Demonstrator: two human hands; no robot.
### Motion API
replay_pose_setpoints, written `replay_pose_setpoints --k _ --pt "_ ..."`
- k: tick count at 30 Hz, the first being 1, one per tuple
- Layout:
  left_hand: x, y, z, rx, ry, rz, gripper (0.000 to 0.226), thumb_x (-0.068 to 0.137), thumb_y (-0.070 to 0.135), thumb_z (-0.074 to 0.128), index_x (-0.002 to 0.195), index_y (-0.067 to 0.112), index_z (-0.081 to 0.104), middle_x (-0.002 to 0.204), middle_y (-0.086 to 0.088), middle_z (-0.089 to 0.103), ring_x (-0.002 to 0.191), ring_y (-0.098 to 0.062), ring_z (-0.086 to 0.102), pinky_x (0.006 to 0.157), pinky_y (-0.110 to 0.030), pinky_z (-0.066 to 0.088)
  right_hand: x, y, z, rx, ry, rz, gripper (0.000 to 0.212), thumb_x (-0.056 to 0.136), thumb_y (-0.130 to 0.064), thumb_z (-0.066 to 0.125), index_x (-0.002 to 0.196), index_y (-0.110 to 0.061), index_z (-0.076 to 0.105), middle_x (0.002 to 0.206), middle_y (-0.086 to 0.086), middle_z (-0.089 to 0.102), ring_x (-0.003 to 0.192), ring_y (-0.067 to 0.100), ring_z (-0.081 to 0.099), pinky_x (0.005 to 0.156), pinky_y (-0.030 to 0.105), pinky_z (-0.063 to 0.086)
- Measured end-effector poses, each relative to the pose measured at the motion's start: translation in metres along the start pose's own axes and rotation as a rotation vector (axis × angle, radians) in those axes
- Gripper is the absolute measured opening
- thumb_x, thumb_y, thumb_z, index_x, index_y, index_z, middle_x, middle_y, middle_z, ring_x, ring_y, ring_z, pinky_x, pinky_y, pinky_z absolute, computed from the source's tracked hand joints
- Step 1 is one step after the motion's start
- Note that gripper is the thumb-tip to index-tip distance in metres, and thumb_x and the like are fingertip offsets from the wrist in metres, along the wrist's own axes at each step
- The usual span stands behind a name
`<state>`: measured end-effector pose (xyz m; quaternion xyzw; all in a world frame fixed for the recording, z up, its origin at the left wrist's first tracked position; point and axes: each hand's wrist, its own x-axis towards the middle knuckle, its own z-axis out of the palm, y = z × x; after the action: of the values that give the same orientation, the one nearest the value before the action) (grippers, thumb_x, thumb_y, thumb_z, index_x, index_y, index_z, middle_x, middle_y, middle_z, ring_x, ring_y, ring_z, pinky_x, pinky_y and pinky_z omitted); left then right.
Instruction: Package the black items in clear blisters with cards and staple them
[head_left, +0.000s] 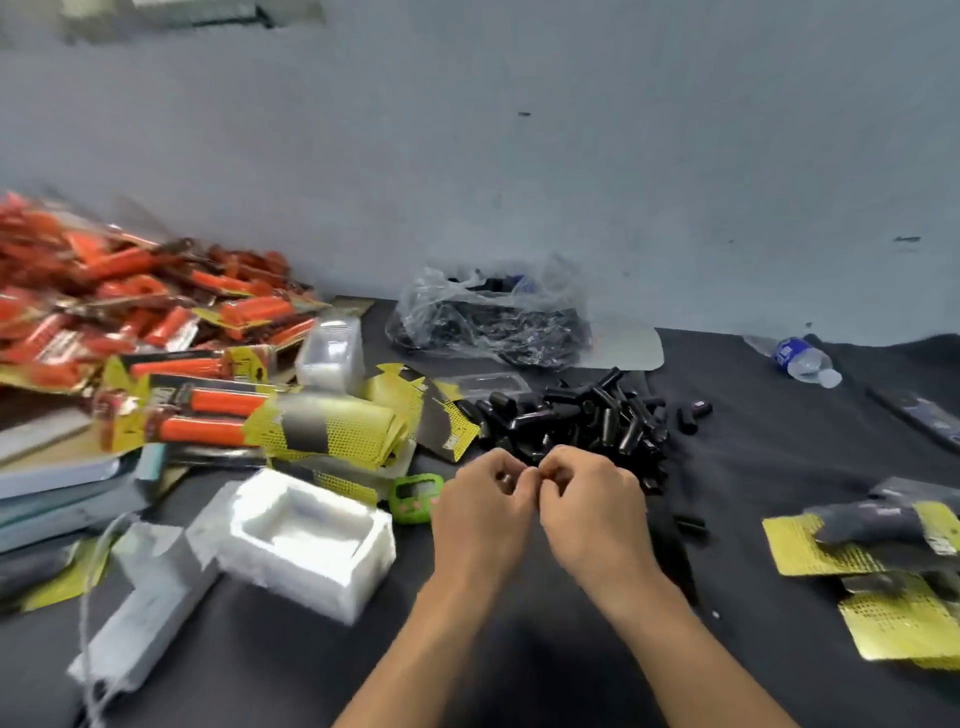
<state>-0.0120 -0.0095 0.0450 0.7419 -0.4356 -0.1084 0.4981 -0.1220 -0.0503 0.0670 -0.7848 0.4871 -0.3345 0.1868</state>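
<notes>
A: Where are the black items?

B: Most of them lie in a loose pile (582, 415) on the dark table (779, 467), just behind the hands. More seem to be inside the clear plastic bag (493, 317) near the wall.

A: And the hands?

B: The left hand (485, 499) and the right hand (587, 499) meet in the middle. All fingers are curled in, and the tips of both hands touch each other. Maybe they pinch something small or transparent between them, but the fingers cover that spot, so I cannot tell.

A: What can go wrong from here?

B: In my opinion, a thin piece held only by the fingertips can slip and get lost on the dark cloth. Also, the pile is very near the right hand, so a careless wrist may scatter the pieces. A few lie apart at the right side.

A: What is hard to see?

B: The left side is blurred. I make out yellow cards (337, 426) and clear blisters (332, 348) beside the orange packs (130, 312), but no print is readable. I cannot recognise any stapler. The finished packs (852, 540) at the right are cut off by the edge.
</notes>
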Motion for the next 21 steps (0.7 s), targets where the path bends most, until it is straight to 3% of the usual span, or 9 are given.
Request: replay_pose_setpoints --k 2,4,7,10,12,14,17,21 --pt "0.007 0.008 -0.024 0.247 0.136 0.021 0.020 0.089 0.048 0.065 0.079 0.031 0.061 0.076 0.010 0.071 0.076 -0.015 0.066 0.063 -0.032 0.040 0.014 -0.022 0.010 0.117 -0.063 -0.007 0.018 0.087 -0.013 0.065 0.082 -0.027 0.075 0.071 -0.011 0.069 0.072 0.013 0.063 0.062 0.023 0.047" --pt "0.012 0.012 -0.047 0.358 0.242 0.132 0.015 0.091 0.044 0.064 0.084 0.031 0.060 0.077 0.003 0.073 0.076 -0.024 0.068 0.060 -0.033 0.034 0.028 -0.044 0.021 0.200 -0.126 -0.027 0.023 0.084 -0.012 0.065 0.079 -0.031 0.077 0.063 -0.012 0.065 0.066 0.009 0.059 0.055 0.014 0.043" --pt "0.025 0.012 -0.086 0.537 0.359 0.255 0.009 0.086 0.039 0.068 0.086 0.030 0.068 0.075 0.002 0.074 0.072 -0.024 0.070 0.057 -0.030 0.033 0.043 -0.081 0.043 0.280 -0.293 -0.036 0.021 0.083 -0.017 0.060 0.076 -0.027 0.077 0.071 0.000 0.071 0.066 0.011 0.056 0.061 0.029 0.049" --pt "0.046 0.003 -0.128 0.567 0.269 0.115 0.016 0.089 0.031 0.063 0.096 0.033 0.077 0.095 0.004 0.075 0.096 -0.021 0.067 0.076 -0.032 0.047 0.054 -0.114 0.071 0.053 -0.412 -0.235 0.025 0.090 -0.012 0.060 0.104 -0.025 0.077 0.105 0.009 0.075 0.090 0.021 0.063 0.080 0.033 0.053" --pt "0.057 -0.007 -0.152 0.653 0.211 0.050 0.023 0.088 0.024 0.063 0.103 0.031 0.079 0.105 0.002 0.074 0.105 -0.020 0.063 0.091 -0.034 0.048 0.058 -0.131 0.083 -0.018 -0.467 -0.322 0.038 0.092 -0.025 0.065 0.129 -0.033 0.068 0.125 0.007 0.068 0.116 0.028 0.061 0.099 0.039 0.050" --pt "0.063 -0.019 -0.171 0.769 0.117 -0.029 0.024 0.087 0.025 0.064 0.107 0.027 0.078 0.108 0.001 0.074 0.105 -0.022 0.065 0.090 -0.034 0.049 0.060 -0.141 0.091 -0.169 -0.508 -0.393 0.057 0.090 -0.040 0.072 0.144 -0.037 0.055 0.138 0.004 0.060 0.128 0.027 0.056 0.107 0.039 0.046" --pt "0.059 -0.039 -0.192 0.713 -0.040 -0.141 0.021 0.086 0.030 0.070 0.106 0.029 0.077 0.103 0.005 0.075 0.097 -0.021 0.068 0.078 -0.030 0.051 0.062 -0.146 0.099 -0.321 -0.459 -0.453 0.060 0.091 -0.041 0.075 0.146 -0.036 0.053 0.143 0.001 0.062 0.128 0.027 0.058 0.106 0.039 0.048" --pt "0.050 -0.058 -0.202 0.503 -0.246 -0.199 0.019 0.082 0.032 0.077 0.101 0.032 0.078 0.100 0.011 0.072 0.090 -0.010 0.067 0.078 -0.028 0.055 0.062 -0.143 0.098 -0.219 -0.490 -0.330 0.053 0.090 -0.032 0.080 0.139 -0.035 0.061 0.142 -0.001 0.063 0.130 0.024 0.058 0.109 0.038 0.048"
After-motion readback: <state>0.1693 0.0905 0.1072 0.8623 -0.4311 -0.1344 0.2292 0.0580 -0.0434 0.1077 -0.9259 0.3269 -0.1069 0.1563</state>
